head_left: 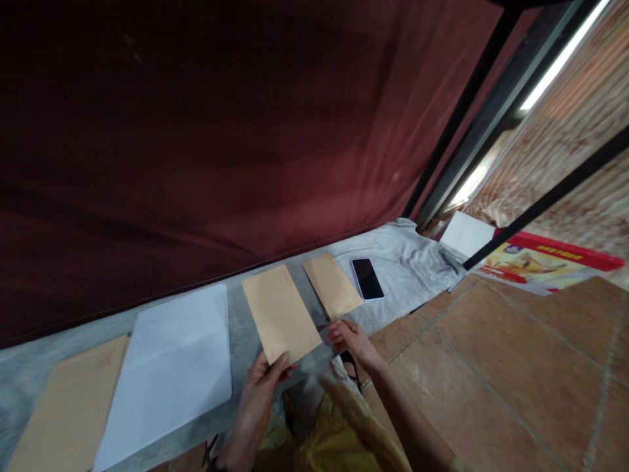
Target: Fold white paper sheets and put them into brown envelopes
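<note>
We see the tabletop [240,357] as a long, narrow strip beneath our fingers, spread with a rumpled grey cloth [407,259]. Left of our left fingers [279,366] lie white sheets [179,367], and farther left, beside them, a large brown envelope [69,410]. Just beyond our right fingers [338,331] a small tan envelope [335,287] lies flat, with a dark-screened phone [367,279] just beside it, farther right.
</note>
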Tool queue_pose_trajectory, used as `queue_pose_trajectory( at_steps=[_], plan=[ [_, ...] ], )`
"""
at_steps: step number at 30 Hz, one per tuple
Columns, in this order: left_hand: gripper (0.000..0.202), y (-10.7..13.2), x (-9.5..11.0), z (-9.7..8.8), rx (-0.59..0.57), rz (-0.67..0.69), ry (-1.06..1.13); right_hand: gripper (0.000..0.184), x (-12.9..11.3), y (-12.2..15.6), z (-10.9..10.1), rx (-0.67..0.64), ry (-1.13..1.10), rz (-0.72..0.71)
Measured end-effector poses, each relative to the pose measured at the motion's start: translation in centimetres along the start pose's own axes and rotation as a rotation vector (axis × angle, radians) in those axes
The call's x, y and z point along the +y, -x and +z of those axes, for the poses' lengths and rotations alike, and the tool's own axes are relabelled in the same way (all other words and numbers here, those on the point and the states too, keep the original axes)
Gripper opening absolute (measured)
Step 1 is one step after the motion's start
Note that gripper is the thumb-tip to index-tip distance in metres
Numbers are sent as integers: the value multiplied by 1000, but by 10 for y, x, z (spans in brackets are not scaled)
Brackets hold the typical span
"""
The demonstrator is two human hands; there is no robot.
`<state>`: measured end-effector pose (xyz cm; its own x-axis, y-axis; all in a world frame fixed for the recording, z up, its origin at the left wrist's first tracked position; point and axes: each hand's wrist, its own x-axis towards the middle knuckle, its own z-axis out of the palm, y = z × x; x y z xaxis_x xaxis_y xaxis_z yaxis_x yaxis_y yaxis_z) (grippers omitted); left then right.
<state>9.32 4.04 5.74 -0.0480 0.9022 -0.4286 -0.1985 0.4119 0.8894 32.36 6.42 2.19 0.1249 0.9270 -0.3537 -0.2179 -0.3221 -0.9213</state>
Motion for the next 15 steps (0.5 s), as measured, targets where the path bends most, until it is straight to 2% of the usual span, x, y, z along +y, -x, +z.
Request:
queue_pose_trajectory(
  at_steps=[2,4,9,11,15],
  plan=[
    [59,-3,4,15,-52,13,6,51,-3,8,2,-76,-96,21],
    [59,-10,7,32,-99,15,11,49,-9,10,1,-85,-142,5],
    [48,-41,14,79,-170,-32,39,42,-29,-15,-19,135,-9,-171],
    [44,-56,17,99,-177,-31,35,43,-37,-29,-31,211,20,-193],
    [36,-78,18,130,-169,-48,-28,43,-48,-53,-52,258,42,-203]
  ],
)
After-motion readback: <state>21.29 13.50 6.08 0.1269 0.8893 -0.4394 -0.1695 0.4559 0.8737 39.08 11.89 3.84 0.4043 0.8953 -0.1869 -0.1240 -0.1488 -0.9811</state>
